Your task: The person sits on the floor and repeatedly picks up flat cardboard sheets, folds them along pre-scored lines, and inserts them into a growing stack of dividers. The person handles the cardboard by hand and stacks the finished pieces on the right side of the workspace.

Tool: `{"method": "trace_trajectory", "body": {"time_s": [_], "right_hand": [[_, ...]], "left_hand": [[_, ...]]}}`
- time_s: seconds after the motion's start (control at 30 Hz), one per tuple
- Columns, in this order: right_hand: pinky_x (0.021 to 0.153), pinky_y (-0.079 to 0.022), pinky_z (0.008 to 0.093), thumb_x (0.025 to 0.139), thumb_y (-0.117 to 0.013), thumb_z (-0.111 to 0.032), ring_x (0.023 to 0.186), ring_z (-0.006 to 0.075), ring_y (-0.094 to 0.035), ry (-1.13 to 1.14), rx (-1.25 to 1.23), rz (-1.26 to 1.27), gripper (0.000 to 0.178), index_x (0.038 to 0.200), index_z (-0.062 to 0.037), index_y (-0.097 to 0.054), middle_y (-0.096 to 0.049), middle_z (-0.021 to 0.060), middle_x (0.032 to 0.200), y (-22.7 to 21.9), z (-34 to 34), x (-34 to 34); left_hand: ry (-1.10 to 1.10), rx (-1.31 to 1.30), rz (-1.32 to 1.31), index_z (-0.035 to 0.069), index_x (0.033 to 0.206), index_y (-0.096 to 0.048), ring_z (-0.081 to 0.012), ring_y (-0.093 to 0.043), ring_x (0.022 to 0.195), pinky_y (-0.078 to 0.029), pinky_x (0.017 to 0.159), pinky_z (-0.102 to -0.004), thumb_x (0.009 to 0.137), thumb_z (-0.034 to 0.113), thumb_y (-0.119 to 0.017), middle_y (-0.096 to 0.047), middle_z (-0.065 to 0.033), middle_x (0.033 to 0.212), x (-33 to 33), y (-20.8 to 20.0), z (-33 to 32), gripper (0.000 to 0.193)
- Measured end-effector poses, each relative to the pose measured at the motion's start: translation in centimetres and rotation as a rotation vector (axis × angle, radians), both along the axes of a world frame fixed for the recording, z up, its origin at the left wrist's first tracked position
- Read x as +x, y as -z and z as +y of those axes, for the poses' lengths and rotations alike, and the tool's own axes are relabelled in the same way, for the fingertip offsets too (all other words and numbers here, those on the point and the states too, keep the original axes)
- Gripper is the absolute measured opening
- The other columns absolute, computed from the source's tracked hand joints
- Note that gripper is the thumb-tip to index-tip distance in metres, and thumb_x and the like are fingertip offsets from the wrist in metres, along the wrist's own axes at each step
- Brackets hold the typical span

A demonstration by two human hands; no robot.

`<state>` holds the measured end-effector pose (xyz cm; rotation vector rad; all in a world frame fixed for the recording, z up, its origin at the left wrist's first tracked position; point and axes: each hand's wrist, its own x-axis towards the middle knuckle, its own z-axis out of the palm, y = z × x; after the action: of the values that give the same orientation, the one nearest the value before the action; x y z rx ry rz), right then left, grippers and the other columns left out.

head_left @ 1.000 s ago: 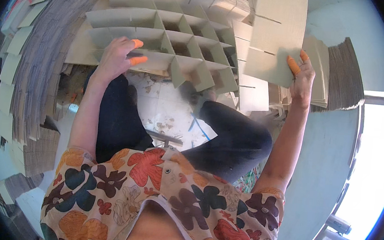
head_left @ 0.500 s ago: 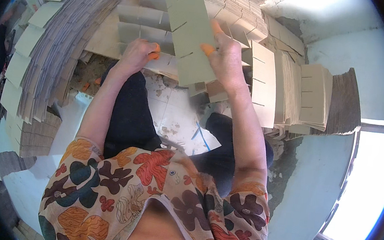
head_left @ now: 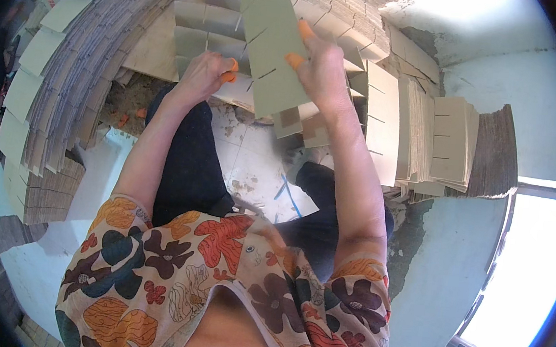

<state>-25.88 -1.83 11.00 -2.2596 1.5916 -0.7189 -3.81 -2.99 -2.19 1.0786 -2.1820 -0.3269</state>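
A long grey-beige cardboard strip (head_left: 272, 47) with slots cut into one edge stands tilted in front of me. My right hand (head_left: 323, 75) is closed on its right edge, thumb on the near face; orange covers sit on the fingertips. To its left, my left hand (head_left: 203, 80), with orange-covered fingertips pressed together, pinches the edge of a lower cardboard strip (head_left: 239, 92). Several upright strips (head_left: 207, 43) stand in rows behind that hand, crossing under the long strip. Where the slots meet is largely hidden by the long strip.
A long bank of stacked cardboard strips (head_left: 104, 46) curves along the left. More stacks (head_left: 451, 139) stand at the right, beside a slotted panel (head_left: 381, 123). Below, between my dark-trousered knees, the tiled floor (head_left: 243, 151) has scraps and a blue strip (head_left: 292, 198).
The long strip and my right hand have shifted slightly up and to the left. My left hand has risen a little, still pinched.
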Motion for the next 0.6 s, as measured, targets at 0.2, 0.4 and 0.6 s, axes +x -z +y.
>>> {"method": "trace_trajectory", "body": {"time_s": [0.2, 0.4, 0.6], "right_hand": [[0.079, -0.051, 0.0354, 0.074, -0.071, -0.003, 0.093, 0.0352, -0.065, -0.034, -0.043, 0.032, 0.051, 0.122, 0.0063, -0.054, -0.063, 0.0273, 0.102, -0.2, -0.4, 0.1], [0.078, -0.051, 0.0329, 0.076, -0.069, -0.001, 0.096, 0.0344, -0.064, 0.005, 0.022, 0.012, 0.044, 0.117, 0.0082, -0.056, -0.060, 0.0282, 0.112, 0.2, 0.4, 1.0], [0.077, -0.050, 0.0352, 0.075, -0.068, 0.002, 0.096, 0.0384, -0.062, -0.016, 0.032, -0.066, 0.039, 0.112, 0.0086, -0.057, -0.060, 0.0284, 0.108, 3.0, 0.1, 0.5]], "left_hand": [[0.004, 0.020, 0.009, 0.005, 0.081, -0.062, -0.0346, -0.059, 0.073, -0.047, 0.066, -0.0436, 0.072, 0.008, -0.071, -0.059, -0.0155, 0.068, 0.0, 0.5, -0.3, 0.013], [0.018, 0.002, 0.012, 0.005, 0.078, -0.061, -0.0338, -0.059, 0.073, -0.047, 0.065, -0.0429, 0.071, 0.009, -0.071, -0.059, -0.0142, 0.068, -0.2, 0.4, -0.3, 0.013], [-0.005, 0.004, 0.017, 0.005, 0.076, -0.061, -0.0353, -0.059, 0.073, -0.047, 0.064, -0.0447, 0.072, 0.008, -0.069, -0.058, -0.0153, 0.068, -0.5, 0.0, 0.0, 0.009]]}}
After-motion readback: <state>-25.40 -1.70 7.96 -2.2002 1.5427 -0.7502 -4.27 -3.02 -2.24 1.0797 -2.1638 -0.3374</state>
